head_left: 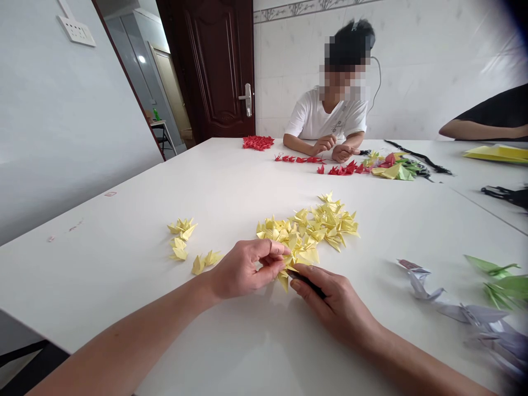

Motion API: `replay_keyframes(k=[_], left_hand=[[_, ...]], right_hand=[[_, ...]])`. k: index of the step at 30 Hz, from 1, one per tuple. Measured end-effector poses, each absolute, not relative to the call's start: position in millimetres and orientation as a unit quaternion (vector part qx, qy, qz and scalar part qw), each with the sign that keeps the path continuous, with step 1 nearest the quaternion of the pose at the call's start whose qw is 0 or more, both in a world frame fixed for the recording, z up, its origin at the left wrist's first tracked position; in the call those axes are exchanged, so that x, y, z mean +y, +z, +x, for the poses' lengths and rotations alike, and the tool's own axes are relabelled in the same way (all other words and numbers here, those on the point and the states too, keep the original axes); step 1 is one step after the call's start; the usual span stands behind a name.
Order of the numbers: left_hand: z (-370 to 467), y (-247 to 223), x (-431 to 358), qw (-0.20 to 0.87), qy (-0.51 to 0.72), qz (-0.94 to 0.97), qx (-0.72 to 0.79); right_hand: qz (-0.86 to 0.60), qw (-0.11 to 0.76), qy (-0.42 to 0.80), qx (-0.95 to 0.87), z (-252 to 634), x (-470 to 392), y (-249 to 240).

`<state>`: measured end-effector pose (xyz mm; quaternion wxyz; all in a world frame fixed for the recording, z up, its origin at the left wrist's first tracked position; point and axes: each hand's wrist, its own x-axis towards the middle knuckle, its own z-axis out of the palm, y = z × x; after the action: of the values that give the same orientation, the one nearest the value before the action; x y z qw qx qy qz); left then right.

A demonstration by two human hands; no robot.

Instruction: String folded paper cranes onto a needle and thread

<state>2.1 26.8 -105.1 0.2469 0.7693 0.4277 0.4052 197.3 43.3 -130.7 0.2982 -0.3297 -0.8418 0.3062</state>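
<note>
Yellow folded paper pieces (325, 223) lie heaped on the white table, mostly beyond my hands. My left hand (251, 267) pinches a small yellow paper piece (292, 259) at the near edge of the heap, thumb and forefinger close together. My right hand (330, 291) is closed around a thin black tool (307, 283), whose tip reaches to the yellow piece. Its exact shape is hidden by the fingers. Several more yellow pieces (179, 247) form a loose curve to the left, beyond my left forearm.
Grey-white paper cranes (466, 313) and green ones (501, 283) lie at the right. Across the white table (136, 220) a person in a white shirt (325, 118) handles red pieces (344, 168). Another person's arm (478, 130) rests at the far right near yellow sheets (497, 153).
</note>
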Motion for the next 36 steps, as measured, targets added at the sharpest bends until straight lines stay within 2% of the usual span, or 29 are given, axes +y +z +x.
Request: replay_keyframes(k=[20,36], left_hand=[[0.5,-104.8,26.7,0.232,0.408,0.784,0.407],[-10.2,-102.7,38.5,0.187,0.454,0.69,0.531]], right_hand=[[-0.325,0.304,0.293,-0.846,199.4,43.3,-133.1],[-0.347,0.27,0.294,-0.849,197.5,42.2,-130.8]])
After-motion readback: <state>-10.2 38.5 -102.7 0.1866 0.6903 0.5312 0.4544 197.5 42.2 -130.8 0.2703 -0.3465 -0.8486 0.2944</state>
